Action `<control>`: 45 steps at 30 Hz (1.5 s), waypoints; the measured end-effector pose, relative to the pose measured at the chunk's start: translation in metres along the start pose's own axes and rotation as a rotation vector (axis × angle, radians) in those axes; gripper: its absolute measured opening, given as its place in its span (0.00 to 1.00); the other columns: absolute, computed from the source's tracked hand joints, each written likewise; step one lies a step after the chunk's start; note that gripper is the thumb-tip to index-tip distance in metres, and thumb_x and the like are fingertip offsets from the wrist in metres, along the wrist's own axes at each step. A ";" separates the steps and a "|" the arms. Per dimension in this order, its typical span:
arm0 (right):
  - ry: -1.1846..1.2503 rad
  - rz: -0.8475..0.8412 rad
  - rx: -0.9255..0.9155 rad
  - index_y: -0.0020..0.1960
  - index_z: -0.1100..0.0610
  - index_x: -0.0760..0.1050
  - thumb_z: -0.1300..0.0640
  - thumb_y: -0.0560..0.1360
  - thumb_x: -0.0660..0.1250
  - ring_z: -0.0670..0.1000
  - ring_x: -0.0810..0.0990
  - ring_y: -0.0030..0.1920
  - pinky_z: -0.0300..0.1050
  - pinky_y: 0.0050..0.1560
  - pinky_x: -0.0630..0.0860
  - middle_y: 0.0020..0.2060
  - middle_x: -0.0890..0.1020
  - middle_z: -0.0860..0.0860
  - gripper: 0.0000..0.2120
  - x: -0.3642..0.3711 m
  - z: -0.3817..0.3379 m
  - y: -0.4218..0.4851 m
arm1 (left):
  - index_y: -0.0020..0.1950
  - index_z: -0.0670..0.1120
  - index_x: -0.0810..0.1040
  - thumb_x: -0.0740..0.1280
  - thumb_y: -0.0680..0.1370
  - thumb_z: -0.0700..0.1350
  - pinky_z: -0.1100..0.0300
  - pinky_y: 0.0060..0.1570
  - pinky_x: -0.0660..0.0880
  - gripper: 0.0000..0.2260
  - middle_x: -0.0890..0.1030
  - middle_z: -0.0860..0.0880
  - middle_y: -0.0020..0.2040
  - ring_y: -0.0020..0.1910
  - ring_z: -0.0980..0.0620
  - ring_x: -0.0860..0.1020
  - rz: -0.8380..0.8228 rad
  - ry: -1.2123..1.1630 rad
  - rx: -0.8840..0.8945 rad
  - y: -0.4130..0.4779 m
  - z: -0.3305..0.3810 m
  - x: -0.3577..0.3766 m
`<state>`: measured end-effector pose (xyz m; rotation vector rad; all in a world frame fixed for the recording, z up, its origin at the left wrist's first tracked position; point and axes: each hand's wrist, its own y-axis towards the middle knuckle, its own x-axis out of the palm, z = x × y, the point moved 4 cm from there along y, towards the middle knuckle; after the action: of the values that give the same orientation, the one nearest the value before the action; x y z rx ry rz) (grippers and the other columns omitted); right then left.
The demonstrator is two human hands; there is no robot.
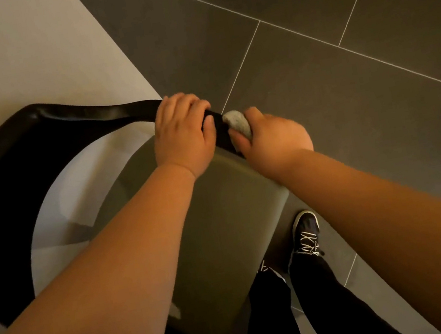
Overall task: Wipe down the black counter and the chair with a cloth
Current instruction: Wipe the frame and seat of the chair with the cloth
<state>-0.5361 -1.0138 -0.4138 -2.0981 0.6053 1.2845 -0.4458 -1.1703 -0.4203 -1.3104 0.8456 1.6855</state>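
Note:
The chair has a curved glossy black backrest [40, 124] that sweeps round into an arm, and an olive-green seat cushion [221, 213]. My left hand [183, 138] grips the black arm near its end. Just to its right, my right hand [272, 137] is closed around a bunched pale speckled cloth [236, 123], pressing it against the same arm's tip. The black counter is out of view.
Dark grey floor tiles [322, 33] with pale grout fill the right and top. A pale wall or panel [5, 57] rises at the upper left behind the chair. My legs in black trousers and a laced dark shoe [306, 234] stand beside the seat's right edge.

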 end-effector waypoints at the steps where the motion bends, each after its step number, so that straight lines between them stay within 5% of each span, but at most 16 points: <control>1: 0.027 0.012 0.000 0.60 0.51 0.71 0.36 0.82 0.58 0.61 0.81 0.47 0.49 0.38 0.66 0.51 0.82 0.52 0.20 -0.002 0.005 -0.005 | 0.68 0.50 0.75 0.56 0.85 0.53 0.46 0.82 0.55 0.16 0.75 0.47 0.70 0.75 0.45 0.68 -0.024 -0.005 -0.021 -0.002 -0.007 -0.002; 7: 0.221 0.040 0.148 0.61 0.49 0.71 0.37 0.80 0.64 0.61 0.81 0.48 0.47 0.42 0.66 0.49 0.81 0.53 0.18 -0.013 0.060 -0.077 | 0.77 0.52 0.68 0.51 0.86 0.56 0.43 0.83 0.47 0.21 0.65 0.45 0.81 0.83 0.42 0.56 -0.170 0.029 -0.032 -0.002 -0.017 -0.010; 13: 0.149 -0.096 0.066 0.51 0.49 0.67 0.32 0.79 0.62 0.55 0.72 0.39 0.49 0.38 0.68 0.34 0.71 0.46 0.20 -0.010 0.032 -0.017 | 0.76 0.52 0.68 0.52 0.86 0.55 0.43 0.83 0.49 0.19 0.65 0.44 0.80 0.83 0.42 0.57 -0.152 0.064 -0.070 -0.003 -0.014 -0.008; 19: 0.199 -0.036 0.107 0.58 0.49 0.70 0.35 0.79 0.64 0.58 0.77 0.42 0.48 0.39 0.68 0.42 0.77 0.48 0.19 -0.012 0.046 -0.044 | 0.77 0.52 0.67 0.52 0.87 0.55 0.44 0.82 0.46 0.19 0.63 0.44 0.81 0.83 0.42 0.55 -0.184 0.052 -0.046 -0.003 -0.012 -0.010; 24: 0.221 0.095 0.195 0.67 0.54 0.72 0.41 0.80 0.63 0.62 0.81 0.53 0.47 0.46 0.68 0.57 0.81 0.55 0.22 -0.004 0.063 -0.088 | 0.77 0.53 0.66 0.51 0.87 0.55 0.44 0.83 0.45 0.19 0.62 0.44 0.82 0.84 0.42 0.54 -0.184 0.056 -0.074 -0.002 -0.011 -0.010; 29: -0.066 0.149 0.083 0.60 0.56 0.72 0.37 0.77 0.52 0.63 0.81 0.44 0.49 0.38 0.67 0.50 0.81 0.56 0.26 0.006 0.014 -0.031 | 0.76 0.52 0.68 0.53 0.87 0.54 0.44 0.83 0.46 0.18 0.63 0.44 0.81 0.83 0.42 0.55 -0.162 0.049 -0.076 -0.003 -0.012 -0.009; 35: -0.143 0.178 -0.038 0.76 0.57 0.68 0.39 0.80 0.61 0.62 0.79 0.48 0.55 0.45 0.76 0.55 0.79 0.58 0.32 0.004 0.023 -0.058 | 0.77 0.53 0.67 0.52 0.87 0.54 0.45 0.83 0.44 0.19 0.62 0.45 0.82 0.84 0.43 0.53 -0.190 0.029 -0.058 -0.003 -0.012 -0.012; 40: 0.023 0.225 0.094 0.78 0.59 0.66 0.39 0.83 0.62 0.64 0.77 0.55 0.60 0.49 0.80 0.62 0.76 0.61 0.31 0.014 0.059 -0.108 | 0.77 0.54 0.66 0.51 0.87 0.55 0.45 0.82 0.43 0.19 0.61 0.45 0.83 0.84 0.43 0.53 -0.187 0.050 -0.073 -0.003 -0.014 -0.009; 45: -0.170 0.219 0.023 0.77 0.59 0.67 0.36 0.81 0.59 0.63 0.77 0.53 0.57 0.49 0.75 0.59 0.78 0.60 0.34 0.010 0.020 -0.060 | 0.78 0.54 0.66 0.51 0.87 0.56 0.42 0.82 0.42 0.20 0.61 0.46 0.83 0.84 0.43 0.52 -0.180 0.045 -0.071 -0.002 -0.016 -0.008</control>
<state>-0.5057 -0.9577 -0.4152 -1.9207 0.7865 1.5509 -0.4359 -1.1850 -0.4163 -1.4331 0.6777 1.5614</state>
